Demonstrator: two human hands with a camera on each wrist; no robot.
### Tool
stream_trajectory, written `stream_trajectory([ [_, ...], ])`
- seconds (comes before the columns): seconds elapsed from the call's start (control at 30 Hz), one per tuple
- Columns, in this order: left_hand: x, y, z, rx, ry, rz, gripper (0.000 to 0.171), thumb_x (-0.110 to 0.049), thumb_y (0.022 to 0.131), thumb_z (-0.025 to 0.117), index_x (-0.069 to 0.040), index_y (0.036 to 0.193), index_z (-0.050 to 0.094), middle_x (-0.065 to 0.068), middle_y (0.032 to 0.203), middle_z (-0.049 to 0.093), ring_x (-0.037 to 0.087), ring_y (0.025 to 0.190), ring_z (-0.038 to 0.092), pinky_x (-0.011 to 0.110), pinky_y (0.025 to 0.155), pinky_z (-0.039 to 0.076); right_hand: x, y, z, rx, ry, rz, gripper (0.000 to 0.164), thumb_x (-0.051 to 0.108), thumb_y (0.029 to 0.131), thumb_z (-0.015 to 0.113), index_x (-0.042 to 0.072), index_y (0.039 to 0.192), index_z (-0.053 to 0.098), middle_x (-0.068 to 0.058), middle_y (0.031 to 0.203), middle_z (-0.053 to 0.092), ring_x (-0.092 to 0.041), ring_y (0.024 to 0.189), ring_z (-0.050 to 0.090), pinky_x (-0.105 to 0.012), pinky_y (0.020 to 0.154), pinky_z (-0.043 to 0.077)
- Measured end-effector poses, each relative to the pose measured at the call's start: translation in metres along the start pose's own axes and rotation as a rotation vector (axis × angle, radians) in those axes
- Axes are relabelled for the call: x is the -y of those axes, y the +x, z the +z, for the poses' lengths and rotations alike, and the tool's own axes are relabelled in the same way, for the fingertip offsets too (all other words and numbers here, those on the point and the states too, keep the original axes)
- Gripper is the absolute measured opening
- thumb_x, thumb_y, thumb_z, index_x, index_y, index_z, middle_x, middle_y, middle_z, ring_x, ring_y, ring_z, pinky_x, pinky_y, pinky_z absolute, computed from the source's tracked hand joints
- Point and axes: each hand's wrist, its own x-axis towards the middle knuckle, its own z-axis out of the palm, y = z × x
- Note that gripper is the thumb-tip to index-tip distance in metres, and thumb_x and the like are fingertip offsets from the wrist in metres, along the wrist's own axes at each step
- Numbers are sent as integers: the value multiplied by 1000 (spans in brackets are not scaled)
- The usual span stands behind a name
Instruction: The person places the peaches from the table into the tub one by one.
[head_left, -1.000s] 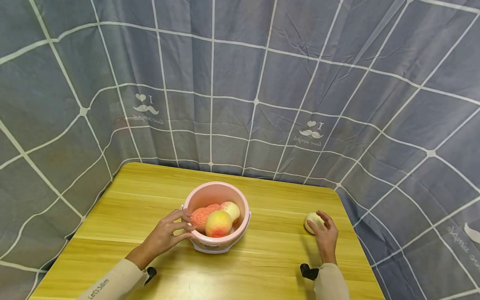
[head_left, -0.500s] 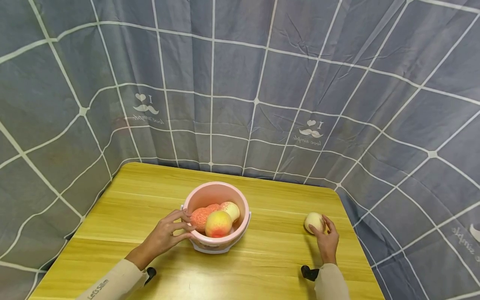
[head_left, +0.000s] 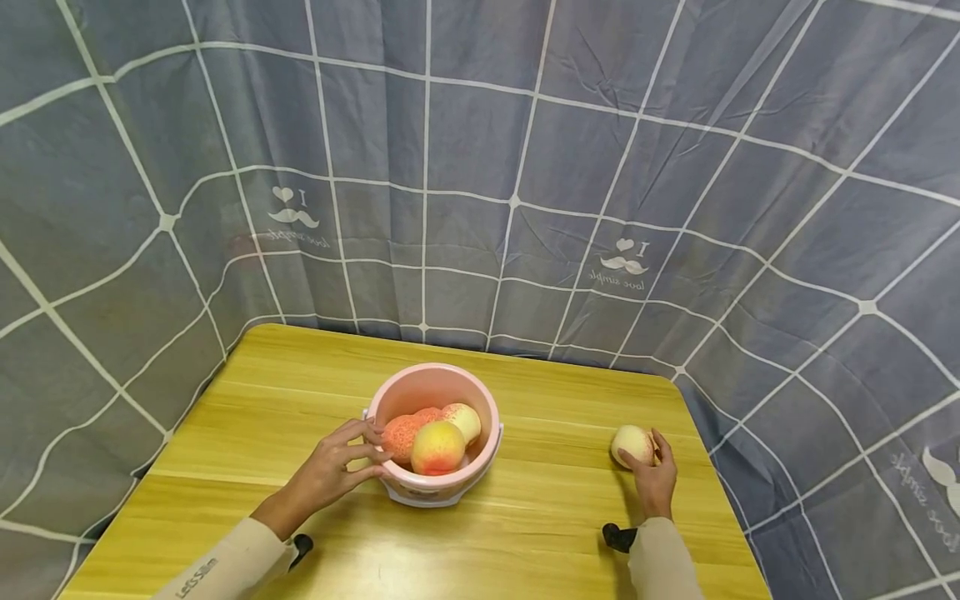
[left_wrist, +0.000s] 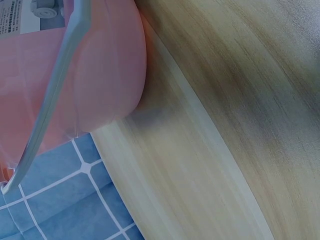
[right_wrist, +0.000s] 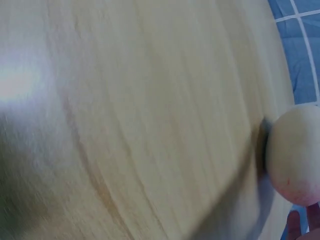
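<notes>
In the head view, my left hand (head_left: 337,462) holds the left rim of a pink bucket (head_left: 435,379), fingertips over the edge and thumb outside. A yellow and red peach (head_left: 437,448) lies on top inside it, with orange-red speckled fruit (head_left: 400,437) and a pale fruit (head_left: 461,421) behind. The left wrist view shows the bucket's side (left_wrist: 110,60) and its pale handle (left_wrist: 52,95); the left hand is out of that view. My right hand (head_left: 654,479) grips a pale peach (head_left: 628,442) at the table's right, thumb in front. Its pink-tinged end (right_wrist: 300,192) meets the fingertips (right_wrist: 294,222) in the right wrist view.
The wood-grain table (head_left: 555,517) has rounded far corners. A grey-blue curtain (head_left: 465,283) with white grid lines hangs close around its back and sides. A black wrist mount (head_left: 618,537) sits beside the right sleeve.
The right hand's fingers have drawn back to the right side of the pale peach, baring more of it and its reddish patch. The left hand and the bucket stay put.
</notes>
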Motion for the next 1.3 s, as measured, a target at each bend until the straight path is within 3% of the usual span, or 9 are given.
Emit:
stream_trajectory([
  [0.13, -1, 0, -1, -3, 0, 0, 32, -42, 87, 59, -14, 82, 75, 2, 91, 62, 34, 100, 61, 20, 114, 34, -2, 2, 2, 32, 1, 27, 78, -4, 83, 71, 1, 149, 30, -25, 148, 29, -41, 131, 33, -53, 105, 40],
  [0.2, 0, 1, 0, -9, 0, 11, 32, -42, 87, 59, -14, 82, 74, 3, 91, 62, 33, 99, 61, 19, 114, 33, -2, 3, 3, 41, 12, 38, 79, -7, 82, 70, 0, 149, 28, -27, 149, 28, -44, 132, 33, -58, 108, 36],
  [0.5, 1, 1, 0, -19, -8, 26, 30, -40, 88, 60, -15, 82, 75, 2, 90, 61, 33, 101, 61, 20, 115, 33, -6, 7, 6, 17, -28, 44, 87, -3, 79, 74, -4, 148, 20, -32, 147, 26, -47, 132, 31, -61, 111, 31],
  [0.7, 1, 2, 0, -16, -10, 32, 28, -39, 88, 60, -15, 82, 74, 3, 91, 61, 34, 100, 61, 18, 114, 32, -9, 6, 8, -20, -44, 61, 86, 0, 78, 75, -3, 146, 23, -32, 145, 30, -46, 131, 34, -60, 111, 32],
  [1.03, 1, 2, 0, -13, -8, 41, 29, -39, 88, 60, -14, 83, 75, 2, 91, 60, 33, 100, 61, 21, 114, 34, -13, 3, 9, -38, -19, 95, 87, 0, 79, 75, 0, 148, 24, -32, 146, 30, -45, 131, 34, -61, 111, 32],
  [1.3, 0, 3, 1, -13, -16, 27, 30, -39, 88, 60, -14, 83, 75, 3, 90, 61, 32, 100, 61, 23, 114, 36, -17, 1, 9, -36, 26, 88, 84, -4, 78, 75, 0, 147, 28, -30, 142, 34, -42, 128, 37, -55, 110, 35],
])
